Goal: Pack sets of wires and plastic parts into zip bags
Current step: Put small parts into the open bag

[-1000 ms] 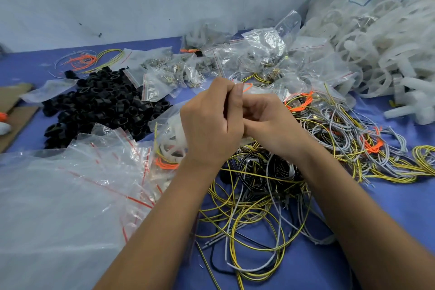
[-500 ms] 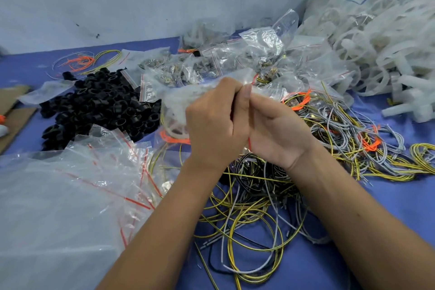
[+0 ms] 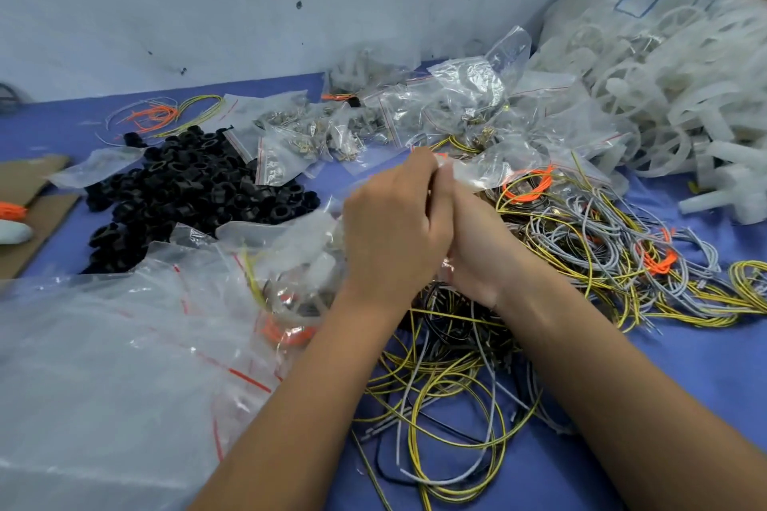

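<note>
My left hand and my right hand meet at the middle of the table and pinch the top edge of a clear zip bag. The bag hangs to the left below my left hand, blurred, with a white plastic part, a yellow wire and an orange tie inside. Loose yellow, grey and black wires lie tangled under my forearms. More wire bundles with orange ties spread to the right.
A heap of black plastic rings lies at the left. Empty zip bags pile at the near left. Filled bags sit behind my hands. White plastic parts fill the right rear. Cardboard lies at the left edge.
Both hands stayed pressed together on the bag's top edge and shifted slightly. The bag swung up about half a second ago and now hangs lower to the left.
</note>
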Demonstrator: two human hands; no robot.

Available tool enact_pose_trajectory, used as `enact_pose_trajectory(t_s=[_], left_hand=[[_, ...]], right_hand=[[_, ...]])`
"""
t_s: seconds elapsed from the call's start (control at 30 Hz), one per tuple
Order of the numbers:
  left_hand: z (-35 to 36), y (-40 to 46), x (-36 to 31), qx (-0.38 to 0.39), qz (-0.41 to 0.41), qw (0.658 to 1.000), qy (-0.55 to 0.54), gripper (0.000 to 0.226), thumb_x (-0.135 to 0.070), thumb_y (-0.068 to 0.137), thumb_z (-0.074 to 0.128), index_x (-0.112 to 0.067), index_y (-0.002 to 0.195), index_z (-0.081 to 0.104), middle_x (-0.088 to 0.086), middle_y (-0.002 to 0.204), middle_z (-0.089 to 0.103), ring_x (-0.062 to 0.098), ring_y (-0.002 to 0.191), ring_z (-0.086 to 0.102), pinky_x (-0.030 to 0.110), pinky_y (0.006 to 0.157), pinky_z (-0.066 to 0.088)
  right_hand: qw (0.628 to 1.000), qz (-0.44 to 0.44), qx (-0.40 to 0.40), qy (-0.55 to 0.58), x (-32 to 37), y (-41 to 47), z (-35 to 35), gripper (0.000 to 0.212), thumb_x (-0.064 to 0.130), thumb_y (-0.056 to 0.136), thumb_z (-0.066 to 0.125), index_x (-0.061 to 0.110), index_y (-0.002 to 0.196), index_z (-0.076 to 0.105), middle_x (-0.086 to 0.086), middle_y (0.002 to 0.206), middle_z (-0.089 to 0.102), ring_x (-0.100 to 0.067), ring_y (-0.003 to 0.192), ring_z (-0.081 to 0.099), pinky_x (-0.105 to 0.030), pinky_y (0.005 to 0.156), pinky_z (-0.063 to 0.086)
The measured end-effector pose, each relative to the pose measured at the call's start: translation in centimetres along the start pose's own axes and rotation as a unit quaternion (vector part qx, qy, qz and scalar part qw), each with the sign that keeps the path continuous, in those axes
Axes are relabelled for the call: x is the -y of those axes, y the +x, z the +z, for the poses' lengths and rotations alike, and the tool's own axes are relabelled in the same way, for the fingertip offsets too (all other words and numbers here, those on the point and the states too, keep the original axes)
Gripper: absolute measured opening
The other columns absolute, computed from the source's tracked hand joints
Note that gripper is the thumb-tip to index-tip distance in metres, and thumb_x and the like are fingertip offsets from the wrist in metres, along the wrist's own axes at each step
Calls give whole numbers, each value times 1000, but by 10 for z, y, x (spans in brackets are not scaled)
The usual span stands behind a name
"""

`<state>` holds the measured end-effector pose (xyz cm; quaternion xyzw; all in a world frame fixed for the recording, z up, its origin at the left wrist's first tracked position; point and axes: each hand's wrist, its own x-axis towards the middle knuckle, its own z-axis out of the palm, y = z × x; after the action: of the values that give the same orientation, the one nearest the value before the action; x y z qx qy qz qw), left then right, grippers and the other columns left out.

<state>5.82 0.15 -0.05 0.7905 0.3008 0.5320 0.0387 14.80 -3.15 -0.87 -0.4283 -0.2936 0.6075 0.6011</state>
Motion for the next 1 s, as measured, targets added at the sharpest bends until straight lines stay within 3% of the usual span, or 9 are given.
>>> enact_pose_trajectory(t_s=[0.13,0.2,0.33,0.4,0.5,0.6,0.73,0.83,1.0], left_hand=[[-4,3,22,-16,-78,997,-16,27,-22,103,56,-8,80,60,3,61,56,29,59,51,44,57,37],[-6,9,27,-40,-103,994,-26,28,-23,103,54,-11,79,58,-5,59,50,21,56,45,39,56,31],[-10,16,47,-36,-187,982,-19,30,-29,102,47,-12,80,60,-3,62,55,23,61,51,44,62,40],[-12,16,53,-11,-221,975,2,31,-30,103,47,-12,79,59,-2,62,55,24,63,51,46,65,43],[-17,23,53,-9,-261,963,-64,33,-27,102,49,-10,79,64,3,67,63,26,67,60,45,67,49],[-33,40,72,-71,-350,907,-222,32,-22,101,51,-16,73,65,-4,61,63,13,56,58,30,53,46],[-60,41,120,-165,-439,837,-280,35,-24,102,48,-14,71,60,1,58,57,13,47,47,24,44,33],[-62,24,145,-204,-465,837,-203,41,-29,103,46,-14,68,59,3,59,56,20,54,48,33,57,37],[-54,9,152,-190,-477,848,-128,37,-34,96,45,-19,66,60,-6,50,59,15,51,54,41,65,49]], right_hand=[[986,-88,-98,-105,0,8,-2,64,67,102,35,20,98,78,-11,93,77,-28,83,75,-42,68,61],[979,-96,-41,-178,-2,8,-5,62,70,100,36,26,96,80,-12,92,78,-26,80,75,-42,71,62],[961,-75,65,-259,-8,6,-11,29,34,105,53,21,123,71,-11,119,75,-26,111,72,-46,100,57],[967,-75,54,-237,-9,6,-13,30,32,105,56,13,124,69,-12,120,74,-31,111,72,-48,98,58],[950,-170,-82,-249,-7,6,-7,33,33,107,54,6,103,72,-18,98,76,-33,86,77,-47,74,63],[859,-315,-235,-328,1,4,-5,36,34,107,52,11,86,71,-5,71,72,-24,60,69,-43,59,57],[681,-454,-332,-469,28,11,10,25,28,100,57,14,82,68,6,67,66,-15,60,60,-41,64,48],[655,-434,-260,-561,44,30,45,16,26,95,60,19,87,72,6,76,70,-19,72,64,-38,71,51],[677,-235,-22,-697,40,83,91,17,16,92,62,19,96,79,1,97,77,-20,95,69,-35,88,55]])
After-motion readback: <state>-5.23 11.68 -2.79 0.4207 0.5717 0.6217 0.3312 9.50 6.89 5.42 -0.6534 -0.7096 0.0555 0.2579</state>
